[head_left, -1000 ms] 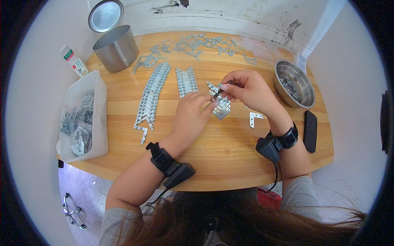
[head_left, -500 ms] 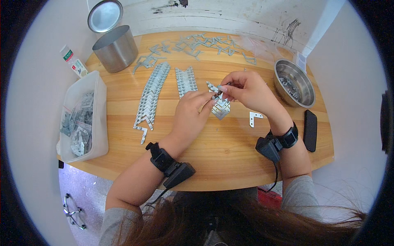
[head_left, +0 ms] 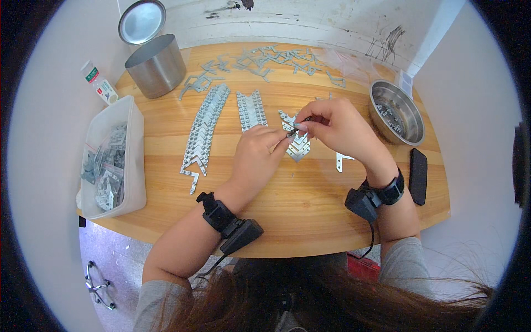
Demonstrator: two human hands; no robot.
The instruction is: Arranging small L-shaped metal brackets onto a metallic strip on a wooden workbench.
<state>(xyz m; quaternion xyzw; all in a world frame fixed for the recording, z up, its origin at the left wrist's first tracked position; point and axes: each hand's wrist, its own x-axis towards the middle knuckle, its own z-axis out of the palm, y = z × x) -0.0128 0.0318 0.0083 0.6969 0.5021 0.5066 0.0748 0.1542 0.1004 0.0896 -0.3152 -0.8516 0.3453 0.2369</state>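
Corner brackets point(head_left: 299, 149), hands point(head_left: 255, 152) together pinching dark piece point(head_left: 293, 132), bare tabletop point(head_left: 304, 213) toward near edge point(head_left: 301, 255)

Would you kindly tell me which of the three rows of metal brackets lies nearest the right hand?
The rightmost row, partly hidden behind the right hand; the leftmost row and the middle row lie farther left.
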